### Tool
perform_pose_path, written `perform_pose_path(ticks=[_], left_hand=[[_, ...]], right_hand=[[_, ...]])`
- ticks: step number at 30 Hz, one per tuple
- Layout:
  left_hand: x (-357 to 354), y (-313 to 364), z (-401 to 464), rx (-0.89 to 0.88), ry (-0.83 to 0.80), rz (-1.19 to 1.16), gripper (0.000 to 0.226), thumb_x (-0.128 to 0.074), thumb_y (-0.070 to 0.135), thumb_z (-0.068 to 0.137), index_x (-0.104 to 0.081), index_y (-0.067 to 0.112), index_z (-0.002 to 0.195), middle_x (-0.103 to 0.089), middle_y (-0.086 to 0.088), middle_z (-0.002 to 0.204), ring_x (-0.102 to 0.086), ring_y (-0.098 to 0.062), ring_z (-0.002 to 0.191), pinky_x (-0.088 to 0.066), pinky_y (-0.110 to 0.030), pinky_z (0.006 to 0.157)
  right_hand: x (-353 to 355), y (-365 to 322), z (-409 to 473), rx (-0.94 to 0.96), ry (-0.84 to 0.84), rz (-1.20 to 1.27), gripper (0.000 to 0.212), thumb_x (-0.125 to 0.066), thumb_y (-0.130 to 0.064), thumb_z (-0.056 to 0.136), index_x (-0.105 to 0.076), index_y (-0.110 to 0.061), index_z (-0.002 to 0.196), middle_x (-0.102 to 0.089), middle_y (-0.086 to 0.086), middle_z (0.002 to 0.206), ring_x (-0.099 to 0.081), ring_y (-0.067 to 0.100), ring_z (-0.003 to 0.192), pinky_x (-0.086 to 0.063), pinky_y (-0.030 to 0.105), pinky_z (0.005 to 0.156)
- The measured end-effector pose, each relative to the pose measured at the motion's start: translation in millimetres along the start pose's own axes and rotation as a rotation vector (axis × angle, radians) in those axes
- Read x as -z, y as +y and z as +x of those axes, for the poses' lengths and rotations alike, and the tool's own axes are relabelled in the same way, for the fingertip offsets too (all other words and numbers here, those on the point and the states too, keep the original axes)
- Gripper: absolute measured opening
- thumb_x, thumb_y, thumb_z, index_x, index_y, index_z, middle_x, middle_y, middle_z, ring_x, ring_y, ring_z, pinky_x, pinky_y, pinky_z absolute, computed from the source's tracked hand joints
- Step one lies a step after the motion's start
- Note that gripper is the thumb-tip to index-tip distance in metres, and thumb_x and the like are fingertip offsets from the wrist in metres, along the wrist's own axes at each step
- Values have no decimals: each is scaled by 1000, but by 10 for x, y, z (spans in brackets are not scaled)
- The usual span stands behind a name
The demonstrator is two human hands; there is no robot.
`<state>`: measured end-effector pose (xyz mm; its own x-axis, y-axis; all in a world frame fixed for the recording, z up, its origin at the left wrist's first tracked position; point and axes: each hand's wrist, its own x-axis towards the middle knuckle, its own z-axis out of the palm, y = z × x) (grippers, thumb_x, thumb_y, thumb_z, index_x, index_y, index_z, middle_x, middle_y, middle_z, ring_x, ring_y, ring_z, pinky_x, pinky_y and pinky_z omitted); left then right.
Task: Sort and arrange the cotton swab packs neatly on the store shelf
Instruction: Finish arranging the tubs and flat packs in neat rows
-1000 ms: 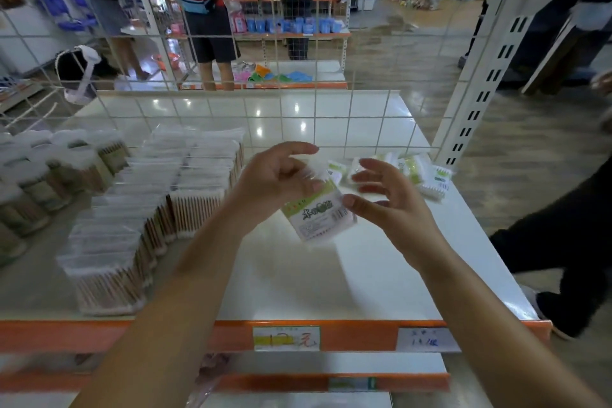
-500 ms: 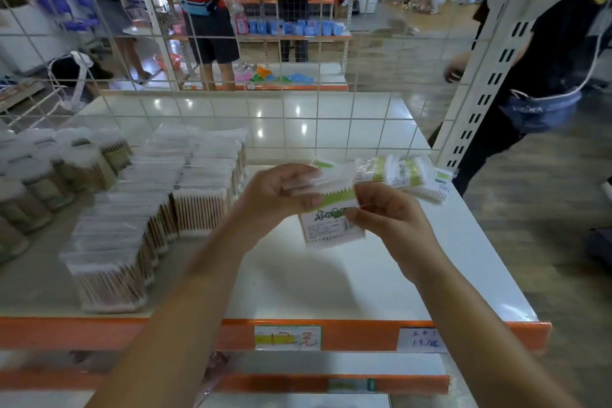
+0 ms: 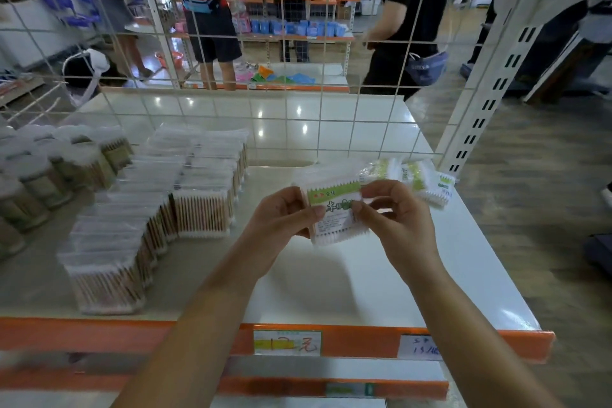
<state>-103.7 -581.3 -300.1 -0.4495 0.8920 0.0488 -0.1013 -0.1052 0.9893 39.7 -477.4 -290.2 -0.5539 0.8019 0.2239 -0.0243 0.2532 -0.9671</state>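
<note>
Both hands hold one cotton swab pack (image 3: pixel 334 209), a clear bag with a green and white label, upright above the white shelf (image 3: pixel 364 281). My left hand (image 3: pixel 281 215) grips its left edge. My right hand (image 3: pixel 397 212) pinches its right side, thumb on the label. Behind the hands, at the shelf's back right, lie several loose packs with green labels (image 3: pixel 420 180). Rows of clear packs of wooden-stick swabs (image 3: pixel 159 209) stand in diagonal lines on the left half of the shelf.
Round tubs of swabs (image 3: pixel 39 175) stand at the far left. A wire grid panel (image 3: pixel 298 109) closes the back of the shelf. A slotted white upright (image 3: pixel 490 103) rises at the right. The orange front rail (image 3: pixel 347 339) carries price tags. People stand in the aisle beyond.
My right hand has closed onto the pack, which my left hand held alone before. The pack has turned upright and risen a little, label toward me.
</note>
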Motion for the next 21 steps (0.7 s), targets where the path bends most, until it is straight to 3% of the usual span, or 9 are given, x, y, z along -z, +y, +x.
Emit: perform_pose_path(ticks=[3, 10, 14, 18, 21], left_hand=[[-6, -6, -5, -18, 21, 4, 31, -64, 14, 70, -63, 4, 100, -71, -7, 94, -67, -24, 86, -55, -29, 68], [-42, 19, -35, -46, 49, 55, 33, -69, 15, 67, -62, 6, 98, -71, -3, 90, -67, -18, 81, -52, -25, 64], [-135, 23, -65, -104, 87, 184, 35, -79, 29, 55, -62, 17, 83, -67, 1, 79, -62, -17, 77, -52, -33, 67], [-221, 23, -114, -173, 82, 344, 30, -77, 31, 59, -57, 19, 79, -64, 3, 76, -61, -13, 73, -49, -30, 65], [-215, 46, -155, -243, 19, 494, 20, -71, 34, 67, -57, 28, 81, -64, 11, 81, -60, -6, 76, -50, -23, 65]], right_hand=[[-22, 8, 7, 45, 36, -95, 21, -71, -9, 78, -60, -27, 83, -59, -4, 81, -53, 6, 64, -48, 25, 59], [-79, -29, -4, 37, 3, -100, 30, -62, 2, 84, -61, -28, 82, -61, 4, 80, -57, 8, 66, -47, 16, 60], [-117, -97, -49, 2, -77, -80, 8, -60, -21, 89, -64, -26, 93, -67, 0, 91, -64, 11, 78, -54, 28, 72], [-83, -139, -86, -32, -156, -26, 42, -60, -48, 78, -65, -16, 105, -69, -1, 95, -67, 15, 87, -55, 41, 80], [-49, -156, -102, -37, -186, 24, 51, -68, -52, 66, -62, -16, 103, -70, 2, 96, -68, 17, 88, -55, 40, 78]])
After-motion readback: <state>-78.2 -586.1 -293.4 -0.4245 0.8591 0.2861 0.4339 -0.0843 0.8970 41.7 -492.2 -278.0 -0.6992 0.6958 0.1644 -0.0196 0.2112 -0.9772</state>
